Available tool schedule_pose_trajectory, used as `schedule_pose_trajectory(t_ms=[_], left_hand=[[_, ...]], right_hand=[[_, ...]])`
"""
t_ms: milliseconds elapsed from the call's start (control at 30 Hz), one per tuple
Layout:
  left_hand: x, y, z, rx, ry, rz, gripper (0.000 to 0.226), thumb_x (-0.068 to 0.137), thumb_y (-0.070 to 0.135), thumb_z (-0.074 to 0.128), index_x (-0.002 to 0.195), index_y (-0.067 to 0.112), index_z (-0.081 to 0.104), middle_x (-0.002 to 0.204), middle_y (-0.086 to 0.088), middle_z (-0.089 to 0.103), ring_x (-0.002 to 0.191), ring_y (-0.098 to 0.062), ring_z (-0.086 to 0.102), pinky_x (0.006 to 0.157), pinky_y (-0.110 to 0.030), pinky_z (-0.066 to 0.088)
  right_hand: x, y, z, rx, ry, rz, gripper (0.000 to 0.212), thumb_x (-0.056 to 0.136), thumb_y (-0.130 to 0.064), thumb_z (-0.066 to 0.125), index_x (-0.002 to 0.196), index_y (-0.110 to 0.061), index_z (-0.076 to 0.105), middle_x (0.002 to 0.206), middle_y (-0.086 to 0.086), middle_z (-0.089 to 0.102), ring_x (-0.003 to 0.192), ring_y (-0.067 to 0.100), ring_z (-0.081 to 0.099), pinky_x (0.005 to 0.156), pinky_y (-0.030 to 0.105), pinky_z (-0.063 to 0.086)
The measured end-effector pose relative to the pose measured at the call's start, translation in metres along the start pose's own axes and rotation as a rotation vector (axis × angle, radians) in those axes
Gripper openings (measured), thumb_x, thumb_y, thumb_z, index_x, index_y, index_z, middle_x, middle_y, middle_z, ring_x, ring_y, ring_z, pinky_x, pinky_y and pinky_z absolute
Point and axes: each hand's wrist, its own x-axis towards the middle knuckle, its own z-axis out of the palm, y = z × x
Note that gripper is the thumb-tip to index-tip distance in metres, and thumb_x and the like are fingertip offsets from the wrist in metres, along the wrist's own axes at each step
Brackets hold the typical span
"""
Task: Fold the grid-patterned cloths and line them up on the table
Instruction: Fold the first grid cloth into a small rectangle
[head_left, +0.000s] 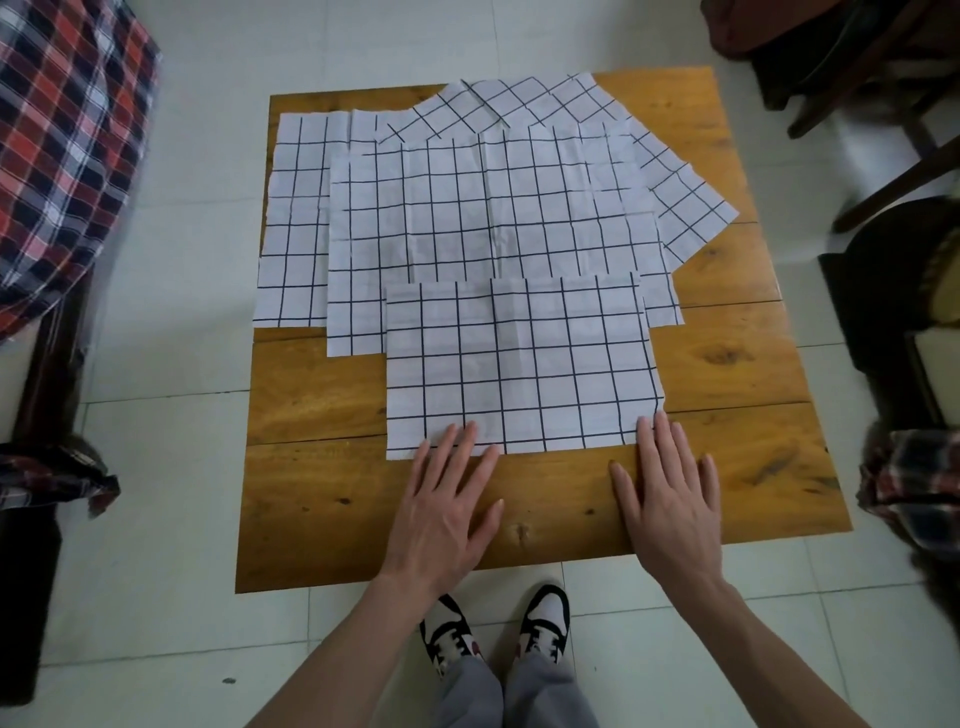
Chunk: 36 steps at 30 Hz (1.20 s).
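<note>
Nearest cloth (519, 364): white, dark grid, lying flat toward the table's near edge, its far edge overlapping the cloths behind.
Spread cloths (467, 218): several, overlapped and fanned across the far half of the table (322, 395); one skewed toward the far right corner.
Left hand (447, 499): fingers straight and spread, tips resting on the nearest cloth's near edge.
Right hand (670, 488): fingers straight, tips at its near right corner.
Risk: lifting this cloth probably drags the overlapped ones askew; creased, thin fabric likely folds off-square; a crowded table leaves little room for a tidy row.
Surround: plaid bedding (62, 156) at left, dark chairs (883, 104) at right.
</note>
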Motion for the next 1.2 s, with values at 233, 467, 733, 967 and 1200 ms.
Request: schedule_pose_trajectory(t_ms=[233,467,733,967,1200], left_hand=[[0.02,0.031,0.006,0.033,0.012,0.013,0.071,0.109,0.053,0.029,0.166,0.014,0.017,0.173,-0.011,0.017,0.161,-0.026,0.012,0.127,-0.053,0.023],[0.026,0.039,0.008,0.048,-0.041,0.02,0.066,0.11,0.055,0.023,0.167,0.023,0.016,0.174,-0.009,0.014,0.161,-0.027,0.01,0.127,-0.056,0.02],[0.022,0.037,0.01,0.044,-0.074,0.026,0.068,0.11,0.059,0.021,0.168,0.025,0.009,0.176,-0.005,0.001,0.162,-0.024,-0.005,0.128,-0.057,0.016],[0.013,0.043,0.01,0.039,-0.067,0.022,0.069,0.11,0.06,0.022,0.167,0.024,0.014,0.175,-0.006,0.007,0.162,-0.025,0.003,0.127,-0.058,0.02],[0.007,0.043,0.011,0.032,-0.052,0.037,0.068,0.11,0.06,0.025,0.167,0.024,0.019,0.175,-0.006,0.012,0.161,-0.026,0.008,0.125,-0.058,0.024]], right_hand=[[0.025,-0.025,-0.016,0.348,0.127,0.234,0.053,0.104,-0.041,0.055,0.149,-0.013,0.048,0.154,0.008,0.049,0.142,0.028,0.041,0.114,0.047,0.038],[0.054,-0.032,-0.042,0.563,0.059,0.547,0.064,0.094,-0.042,0.071,0.144,-0.01,0.048,0.133,0.011,0.059,0.124,0.032,0.053,0.101,0.049,0.048],[0.064,-0.035,-0.063,0.887,-0.068,0.732,0.023,0.09,-0.027,0.075,0.09,-0.013,0.056,0.078,-0.001,0.055,0.074,0.018,0.051,0.062,0.033,0.041],[0.059,-0.036,-0.066,1.075,-0.03,0.83,0.054,0.086,-0.023,0.084,0.13,-0.016,0.051,0.116,0.001,0.061,0.106,0.021,0.057,0.09,0.035,0.046],[0.052,-0.038,-0.075,1.204,-0.173,1.055,0.074,0.084,-0.029,0.087,0.146,-0.014,0.048,0.11,0.007,0.055,0.088,0.022,0.051,0.081,0.038,0.052]])
